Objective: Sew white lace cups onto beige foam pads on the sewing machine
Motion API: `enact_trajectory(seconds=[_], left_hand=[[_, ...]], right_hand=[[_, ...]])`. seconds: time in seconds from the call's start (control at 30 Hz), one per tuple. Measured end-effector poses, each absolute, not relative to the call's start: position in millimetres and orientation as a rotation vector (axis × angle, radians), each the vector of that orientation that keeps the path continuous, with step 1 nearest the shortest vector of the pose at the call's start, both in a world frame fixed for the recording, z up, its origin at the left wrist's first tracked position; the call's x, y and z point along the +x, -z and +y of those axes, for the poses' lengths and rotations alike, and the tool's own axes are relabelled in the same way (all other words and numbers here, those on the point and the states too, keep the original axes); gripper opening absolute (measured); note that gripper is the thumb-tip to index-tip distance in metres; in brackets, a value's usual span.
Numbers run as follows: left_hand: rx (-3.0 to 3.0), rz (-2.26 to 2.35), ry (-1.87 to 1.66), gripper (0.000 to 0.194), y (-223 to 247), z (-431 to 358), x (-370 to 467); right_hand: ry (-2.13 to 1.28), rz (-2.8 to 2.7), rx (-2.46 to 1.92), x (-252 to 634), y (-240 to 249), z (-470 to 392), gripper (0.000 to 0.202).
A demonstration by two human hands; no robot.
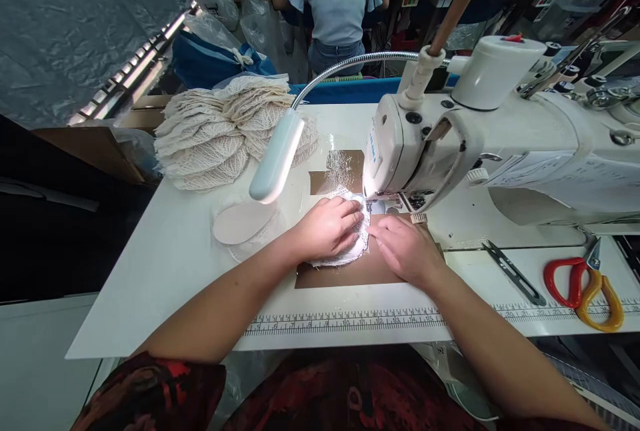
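Observation:
An oval white lace fabric piece [353, 252] lies under the head of a white sewing machine [395, 151], over a brown sheet [345, 278] on the table. My left hand [333, 228] rests palm down on it, fingers lying across the lace. At the piece's right edge, my right hand [403, 248] has its fingers bent, the index fingertip and thumb closed at the border. The machine head hides the fabric's far end near the needle. To the left of my left hand lies a smooth pale oval piece [243, 223] on thin lace.
A heap of cream lace pieces [215, 134] is at the back left. A lamp [277, 154] on a bent metal neck hangs over the table. Thread snips [515, 274] and red-and-orange-handled scissors [585, 288] lie at right, near the ruler strip [350, 322]. A person [333, 4] sits beyond.

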State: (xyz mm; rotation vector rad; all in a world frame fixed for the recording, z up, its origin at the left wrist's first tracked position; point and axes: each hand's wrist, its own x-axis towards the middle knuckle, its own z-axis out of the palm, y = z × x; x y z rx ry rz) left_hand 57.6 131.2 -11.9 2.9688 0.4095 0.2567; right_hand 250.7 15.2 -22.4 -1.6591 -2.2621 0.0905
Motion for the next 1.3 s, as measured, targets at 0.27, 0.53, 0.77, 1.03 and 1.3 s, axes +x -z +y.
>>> enact_trajectory(seconds=[0.27, 0.53, 0.77, 1.03, 1.3], left_hand=[[2.927, 0.395, -0.175, 0.037, 5.5, 126.5, 59.7], [2.847, 0.340, -0.161, 0.037, 3.8, 127.7, 56.8], [2.746, 0.324, -0.252, 0.030, 6.8, 136.5, 54.4], [2.769, 0.322, -0.267, 0.026, 6.7, 135.9, 55.6], [2.876, 0.309, -0.201, 0.039, 6.9, 132.7, 54.7]], right_hand=[[-0.196, -2.244, -1.469, 254.6, 26.2, 10.8, 0.026], [-0.144, -2.182, -1.898, 247.2, 15.7, 19.8, 0.034], [0.027, -2.244, -1.988, 248.0, 17.0, 19.7, 0.033], [0.077, -2.229, -2.021, 248.8, 17.2, 19.7, 0.033], [-0.141, -2.266, -1.953, 241.9, 11.0, 15.8, 0.037]])
